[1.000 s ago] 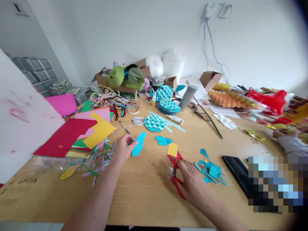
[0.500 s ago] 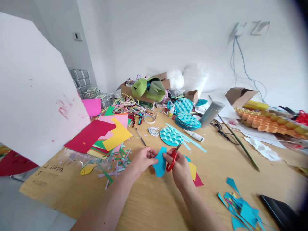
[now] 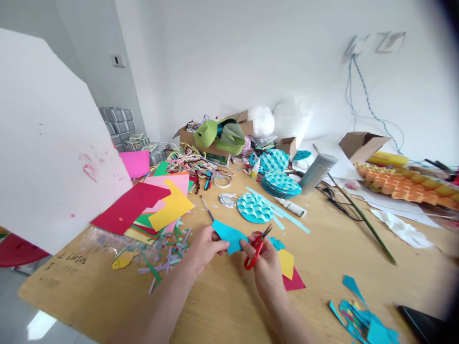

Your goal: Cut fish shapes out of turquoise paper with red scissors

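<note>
Between my two hands is a blue piece of paper (image 3: 231, 236), held above the table. My left hand (image 3: 208, 246) pinches its left end between thumb and fingers. The fingers of my right hand (image 3: 266, 255) touch its right end while also gripping red-handled scissors (image 3: 255, 252), whose blades point up and away. Beneath and beside my right hand lie a yellow paper piece (image 3: 286, 263) and a red one (image 3: 294, 280). Just beyond sits a round disc with a pale scalloped pattern (image 3: 255, 207), next to a fish cutout (image 3: 227, 200) and a pen (image 3: 206, 207).
Coloured paper sheets (image 3: 132, 203) and thin paper strips lie at the left, near a large white board (image 3: 53, 143). Blue scraps (image 3: 373, 320) and a dark phone (image 3: 423, 325) are at the lower right. Farther back stand a grey cylinder (image 3: 318, 173), stacked discs (image 3: 281, 184) and a filled box (image 3: 186, 137).
The blue paper has turned from upright to lying crosswise between my hands. The scissors remain in my right hand. The view has shifted slightly.
</note>
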Available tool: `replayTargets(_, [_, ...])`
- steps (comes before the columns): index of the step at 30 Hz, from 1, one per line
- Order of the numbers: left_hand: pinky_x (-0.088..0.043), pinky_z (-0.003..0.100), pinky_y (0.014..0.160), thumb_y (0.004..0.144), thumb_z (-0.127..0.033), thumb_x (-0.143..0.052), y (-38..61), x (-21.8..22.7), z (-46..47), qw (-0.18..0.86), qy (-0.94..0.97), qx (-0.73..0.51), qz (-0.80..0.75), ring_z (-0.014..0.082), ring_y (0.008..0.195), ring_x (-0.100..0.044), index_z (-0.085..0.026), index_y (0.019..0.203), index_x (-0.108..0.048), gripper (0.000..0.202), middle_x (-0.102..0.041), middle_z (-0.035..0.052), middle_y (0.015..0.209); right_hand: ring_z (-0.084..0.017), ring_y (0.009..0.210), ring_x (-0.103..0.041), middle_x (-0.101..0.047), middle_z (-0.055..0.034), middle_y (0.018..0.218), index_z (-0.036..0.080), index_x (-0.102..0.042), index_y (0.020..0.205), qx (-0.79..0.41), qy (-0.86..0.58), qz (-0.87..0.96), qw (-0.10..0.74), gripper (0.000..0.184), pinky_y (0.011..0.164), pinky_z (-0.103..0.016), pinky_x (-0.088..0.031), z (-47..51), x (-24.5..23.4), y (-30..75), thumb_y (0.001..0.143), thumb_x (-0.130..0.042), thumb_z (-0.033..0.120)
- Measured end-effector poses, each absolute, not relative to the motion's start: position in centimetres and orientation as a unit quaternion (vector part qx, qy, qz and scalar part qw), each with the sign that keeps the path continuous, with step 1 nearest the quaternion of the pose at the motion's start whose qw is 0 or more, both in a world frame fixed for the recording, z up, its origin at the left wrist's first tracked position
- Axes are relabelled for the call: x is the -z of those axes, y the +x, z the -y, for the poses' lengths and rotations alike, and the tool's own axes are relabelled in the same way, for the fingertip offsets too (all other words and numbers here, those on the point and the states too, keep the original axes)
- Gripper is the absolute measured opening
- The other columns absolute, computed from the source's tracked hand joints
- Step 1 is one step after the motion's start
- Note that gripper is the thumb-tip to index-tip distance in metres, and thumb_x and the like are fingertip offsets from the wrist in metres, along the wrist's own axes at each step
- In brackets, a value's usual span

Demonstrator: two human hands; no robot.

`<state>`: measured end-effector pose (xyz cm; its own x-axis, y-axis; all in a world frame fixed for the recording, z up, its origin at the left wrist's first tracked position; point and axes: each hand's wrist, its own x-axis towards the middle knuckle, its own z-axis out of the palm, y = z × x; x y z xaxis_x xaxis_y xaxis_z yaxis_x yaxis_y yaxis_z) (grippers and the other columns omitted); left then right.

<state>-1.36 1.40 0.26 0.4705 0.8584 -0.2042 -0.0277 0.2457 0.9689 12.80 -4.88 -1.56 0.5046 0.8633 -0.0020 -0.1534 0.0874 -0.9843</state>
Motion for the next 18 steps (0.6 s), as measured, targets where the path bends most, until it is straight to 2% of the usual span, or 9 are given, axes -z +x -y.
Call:
replayTargets(2, [-0.043, 0.025, 0.058, 0.060, -0.028, -0.072, -1.3, -0.2, -1.3, 0.687, 0.522, -0.322, -0.390, 0.0150, 0.065, -0.060, -0.014, 0.087, -0.061, 0.033, -0.067, 0.0036, 0.071, -0.013, 0.066, -0.054, -0.054, 0.0040, 0.075, 0.021, -0.054, 0.081, -0.358, -0.560, 0.304, 0.682, 0.038, 0.061, -0.024, -0.046, 4.8, 1.8, 13.3, 0.066, -0.081, 0.042])
replayTargets(5, [-0.043, 0.024, 0.055, 0.063, -0.038, -0.074, -1.5, -0.2, -1.7, 0.668, 0.484, -0.384, -0.414, 0.0155, 0.067, -0.060, -0.016, 0.097, -0.057, 0.043, -0.066, 0.0025, 0.076, -0.013, 0.067, -0.055, -0.055, 0.0037, 0.075, 0.020, -0.054, 0.081, -0.346, -0.563, 0.299, 0.689, 0.039, 0.063, -0.025, -0.047, 4.6, 1.9, 13.8, 0.064, -0.082, 0.043])
replayTargets(8, [-0.044, 0.024, 0.055, 0.063, -0.041, -0.073, -1.9, -0.1, -2.5, 0.639, 0.481, -0.421, -0.429, 0.0157, 0.072, -0.059, -0.017, 0.093, -0.059, 0.041, -0.064, 0.0019, 0.079, -0.014, 0.065, -0.055, -0.058, 0.0028, 0.072, 0.019, -0.057, 0.077, -0.356, -0.563, 0.316, 0.675, 0.041, 0.060, -0.025, -0.047, 4.5, 1.9, 13.9, 0.056, -0.087, 0.038])
replayTargets(12, [-0.042, 0.025, 0.063, 0.061, -0.029, -0.071, -2.1, 0.4, -2.6, 0.616, 0.556, -0.359, -0.426, 0.0136, 0.067, -0.056, -0.015, 0.080, -0.064, 0.025, -0.064, 0.0008, 0.071, -0.014, 0.062, -0.055, -0.058, 0.0031, 0.068, 0.018, -0.058, 0.075, -0.354, -0.563, 0.323, 0.673, 0.043, 0.057, -0.024, -0.045, 4.4, 1.7, 13.9, 0.053, -0.090, 0.036])
replayTargets(15, [-0.040, 0.026, 0.065, 0.056, -0.021, -0.070, -1.8, 0.7, -2.0, 0.654, 0.588, -0.259, -0.400, 0.0143, 0.065, -0.058, -0.015, 0.072, -0.063, 0.018, -0.066, 0.0009, 0.068, -0.012, 0.062, -0.052, -0.056, 0.0040, 0.069, 0.019, -0.056, 0.076, -0.343, -0.559, 0.312, 0.688, 0.043, 0.055, -0.022, -0.044, 4.5, 1.4, 14.0, 0.058, -0.086, 0.044])
replayTargets(18, [-0.039, 0.026, 0.065, 0.056, -0.020, -0.070, -1.6, 0.6, -1.4, 0.682, 0.608, -0.179, -0.364, 0.0161, 0.065, -0.060, -0.016, 0.070, -0.064, 0.016, -0.069, 0.0016, 0.067, -0.012, 0.064, -0.054, -0.055, 0.0039, 0.072, 0.019, -0.056, 0.076, -0.338, -0.551, 0.308, 0.698, 0.044, 0.057, -0.022, -0.046, 4.6, 0.9, 14.0, 0.057, -0.086, 0.046])
